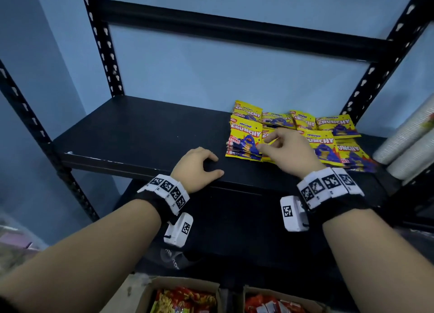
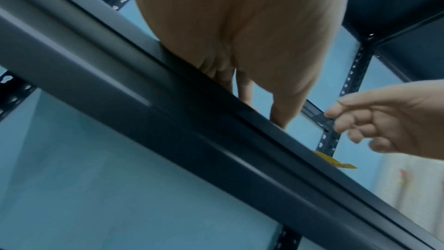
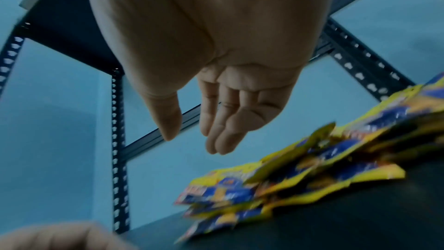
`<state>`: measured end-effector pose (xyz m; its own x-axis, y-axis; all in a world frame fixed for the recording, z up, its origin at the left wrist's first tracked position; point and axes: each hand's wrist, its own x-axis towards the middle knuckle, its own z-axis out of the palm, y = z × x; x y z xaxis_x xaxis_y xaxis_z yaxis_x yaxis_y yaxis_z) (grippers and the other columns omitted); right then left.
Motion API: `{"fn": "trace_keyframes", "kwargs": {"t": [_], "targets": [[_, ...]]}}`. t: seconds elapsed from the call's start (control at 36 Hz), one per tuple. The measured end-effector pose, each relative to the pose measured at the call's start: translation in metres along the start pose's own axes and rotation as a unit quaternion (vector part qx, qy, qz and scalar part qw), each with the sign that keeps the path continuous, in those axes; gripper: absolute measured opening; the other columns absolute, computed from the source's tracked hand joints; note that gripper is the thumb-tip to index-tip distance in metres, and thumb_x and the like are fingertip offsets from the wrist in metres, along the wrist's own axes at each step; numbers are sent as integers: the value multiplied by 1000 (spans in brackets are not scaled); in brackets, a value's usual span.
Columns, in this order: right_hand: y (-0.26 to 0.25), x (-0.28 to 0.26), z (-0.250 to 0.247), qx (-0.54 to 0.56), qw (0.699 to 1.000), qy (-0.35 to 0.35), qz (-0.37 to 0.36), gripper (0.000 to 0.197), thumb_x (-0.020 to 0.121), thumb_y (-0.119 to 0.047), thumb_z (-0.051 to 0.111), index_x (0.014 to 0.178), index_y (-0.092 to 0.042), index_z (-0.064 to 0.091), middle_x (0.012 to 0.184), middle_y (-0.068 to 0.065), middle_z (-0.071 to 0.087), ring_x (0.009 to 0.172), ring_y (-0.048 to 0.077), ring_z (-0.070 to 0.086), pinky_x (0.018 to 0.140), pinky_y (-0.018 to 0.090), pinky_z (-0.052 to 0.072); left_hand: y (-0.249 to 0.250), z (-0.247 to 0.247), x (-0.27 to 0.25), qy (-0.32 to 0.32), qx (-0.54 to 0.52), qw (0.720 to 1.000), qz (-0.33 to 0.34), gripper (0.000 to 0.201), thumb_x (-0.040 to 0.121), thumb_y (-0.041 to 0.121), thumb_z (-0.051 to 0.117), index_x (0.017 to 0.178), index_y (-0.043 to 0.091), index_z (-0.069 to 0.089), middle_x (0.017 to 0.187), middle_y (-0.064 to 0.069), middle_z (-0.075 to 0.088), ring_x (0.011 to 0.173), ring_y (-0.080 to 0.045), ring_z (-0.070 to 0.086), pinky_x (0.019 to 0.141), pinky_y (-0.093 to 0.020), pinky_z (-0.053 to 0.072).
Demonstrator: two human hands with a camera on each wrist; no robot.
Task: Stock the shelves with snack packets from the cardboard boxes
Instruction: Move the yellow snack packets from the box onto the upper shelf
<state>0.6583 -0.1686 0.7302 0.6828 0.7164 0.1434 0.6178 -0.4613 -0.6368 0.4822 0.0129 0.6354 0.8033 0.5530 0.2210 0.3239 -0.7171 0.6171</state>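
Note:
Several yellow snack packets [image 1: 245, 136] lie flat in overlapping rows on the right half of a black metal shelf [image 1: 141, 134]. My right hand [image 1: 267, 143] hovers just over the packets nearest the shelf's middle. In the right wrist view its fingers [image 3: 216, 130] hang straight and empty above the packets [image 3: 300, 174]. My left hand [image 1: 217, 164] rests on the shelf's front edge, left of the packets, with fingers loosely curled and nothing in it. The left wrist view shows its palm [image 2: 240, 26] lying on the shelf rim [image 2: 168, 121].
Two open cardboard boxes [image 1: 183, 281] [image 1: 281, 291] with red and yellow packets stand on the floor below me. Stacks of white cups [image 1: 408, 136] lie at the right end of the shelf. Perforated black uprights [image 1: 101, 40] and an upper shelf beam frame the bay.

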Motion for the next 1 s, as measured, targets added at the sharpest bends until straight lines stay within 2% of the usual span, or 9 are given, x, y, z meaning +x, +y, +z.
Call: {"fn": "trace_keyframes", "kwargs": {"t": [0.14, 0.19, 0.28, 0.44, 0.64, 0.78, 0.83, 0.92, 1.0], "targets": [[-25, -42, 56, 53, 989, -128, -54, 6, 89, -20, 75, 90, -19, 69, 74, 2, 73, 67, 18, 70, 69, 34, 57, -18, -17, -42, 67, -33, 993, 88, 15, 86, 33, 77, 97, 26, 71, 90, 13, 57, 88, -3, 54, 80, -19, 46], [-29, -57, 80, 58, 981, -177, -52, 4, 90, -14, 73, 90, -17, 70, 73, 3, 74, 63, 18, 69, 67, 31, 57, -32, -24, -58, 57, -27, 993, 102, 13, 85, 32, 77, 94, 26, 70, 87, 13, 55, 84, -5, 54, 76, -20, 46], [-25, -73, 117, 61, 977, -204, -26, 7, 89, -16, 74, 88, -22, 70, 74, 0, 74, 65, 21, 70, 70, 41, 59, -65, -29, -77, 1, -29, 995, 93, 15, 84, 33, 77, 95, 28, 69, 88, 14, 55, 80, -6, 56, 74, -25, 50], [-12, -101, 184, 48, 975, -215, 42, 10, 87, -23, 78, 88, -29, 70, 76, -15, 72, 66, -1, 64, 66, 19, 49, -139, -15, -105, -146, -15, 989, 20, 24, 85, 40, 77, 105, 31, 68, 91, 15, 53, 80, -4, 58, 78, -30, 54], [35, -144, 262, 33, 962, -234, 140, 10, 86, -26, 78, 85, -30, 69, 77, -7, 73, 74, 6, 68, 72, 25, 56, -203, 34, -152, -257, -27, 960, -108, 23, 83, 42, 78, 100, 31, 67, 89, 12, 62, 80, -5, 62, 80, -30, 55], [92, -185, 323, 6, 941, -280, 187, 10, 86, -29, 74, 85, -34, 66, 84, -14, 70, 81, 3, 66, 72, 23, 53, -240, 87, -194, -312, -24, 933, -178, 19, 83, 43, 76, 92, 37, 61, 80, 16, 63, 81, -5, 64, 78, -28, 55], [119, -202, 348, 7, 930, -298, 214, 10, 85, -31, 74, 83, -36, 65, 87, -16, 70, 83, 2, 66, 74, 23, 54, -252, 112, -210, -333, -6, 924, -188, 20, 86, 41, 73, 97, 37, 56, 82, 17, 62, 83, -7, 62, 71, -25, 49], [159, -227, 384, 11, 910, -326, 256, 11, 84, -32, 75, 84, -35, 64, 93, -17, 69, 88, 8, 68, 79, 26, 56, -274, 152, -232, -353, -10, 908, -226, 32, 87, 40, 73, 113, 29, 61, 101, 4, 69, 96, -16, 65, 85, -30, 52], [192, -250, 414, -3, 899, -338, 278, 11, 86, -30, 75, 90, -32, 65, 102, -19, 61, 96, 13, 66, 71, 15, 45, -295, 194, -251, -403, 20, 882, -246, 52, 84, 54, 72, 122, 20, 60, 109, -8, 71, 96, -22, 66, 80, -31, 50]]}}
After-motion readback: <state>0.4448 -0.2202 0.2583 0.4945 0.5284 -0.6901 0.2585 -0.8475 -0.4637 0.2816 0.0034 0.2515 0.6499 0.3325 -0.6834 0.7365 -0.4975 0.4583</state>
